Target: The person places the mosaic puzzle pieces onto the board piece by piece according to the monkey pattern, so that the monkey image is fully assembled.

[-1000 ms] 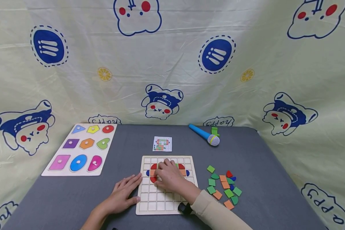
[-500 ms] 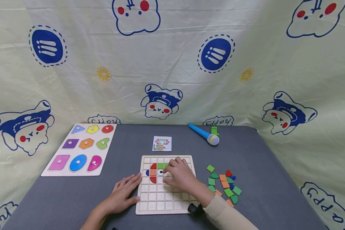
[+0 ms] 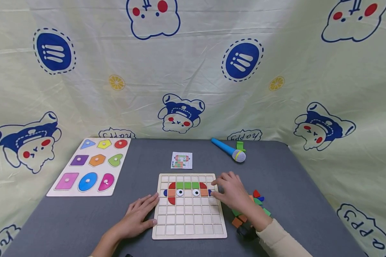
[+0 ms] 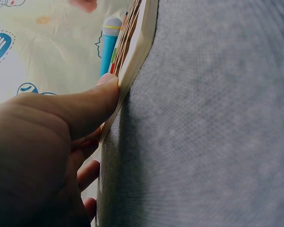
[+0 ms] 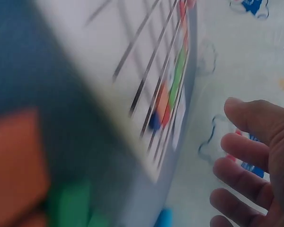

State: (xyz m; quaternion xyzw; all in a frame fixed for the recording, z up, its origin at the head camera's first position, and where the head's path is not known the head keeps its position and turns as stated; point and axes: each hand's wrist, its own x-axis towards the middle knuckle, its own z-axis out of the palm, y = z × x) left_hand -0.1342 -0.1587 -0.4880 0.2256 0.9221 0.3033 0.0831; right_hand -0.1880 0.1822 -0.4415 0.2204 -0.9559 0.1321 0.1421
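A wooden grid board (image 3: 189,228) lies in the middle of the table. Along its upper rows sit green squares (image 3: 187,185), red corner pieces, orange squares and blue half-rounds, with two round eye pieces (image 3: 196,192) in the row beneath the green. My left hand (image 3: 136,217) rests flat beside the board, fingertips and thumb touching its left edge; the left wrist view shows the thumb (image 4: 94,101) against that edge. Over the board's right edge hovers my right hand (image 3: 233,192), its fingers loosely bent and, in the right wrist view, nothing between the fingers (image 5: 241,170).
Loose coloured pieces (image 3: 256,193) lie right of the board, partly hidden by the right arm. Behind the board is a small pattern card (image 3: 181,160). A blue toy microphone (image 3: 225,148) and green pieces (image 3: 240,145) lie at the back; a shape puzzle (image 3: 104,162) is on the left.
My right hand has moved from over the board's middle rightward to its right edge, uncovering the two eye pieces. The left hand stays in place.
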